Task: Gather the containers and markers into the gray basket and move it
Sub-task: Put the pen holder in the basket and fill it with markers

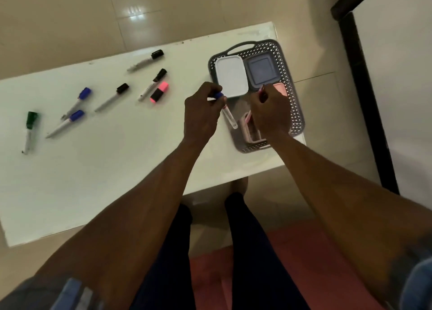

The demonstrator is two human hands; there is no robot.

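Gathering partly done: containers in, most markers still out.
Counter (117, 169): gray basket (295, 113) at its right end holds white-lidded container (231, 76), blue-lidded container (260, 71) and a pink one, partly hidden. My left hand (201, 115) grips a blue-capped marker (225, 108) at the rim; my right hand (271, 113) pinches a pink pen (261, 90) over the basket. Seven markers and pink highlighter (159, 92) remain out, well left.

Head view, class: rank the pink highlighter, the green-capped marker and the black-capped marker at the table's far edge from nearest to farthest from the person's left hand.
Measured from the left hand:
1. Pink highlighter, just to the hand's left, mid-table.
2. Black-capped marker, farther up-left by the table's far edge.
3. Green-capped marker, far out at the table's left end.
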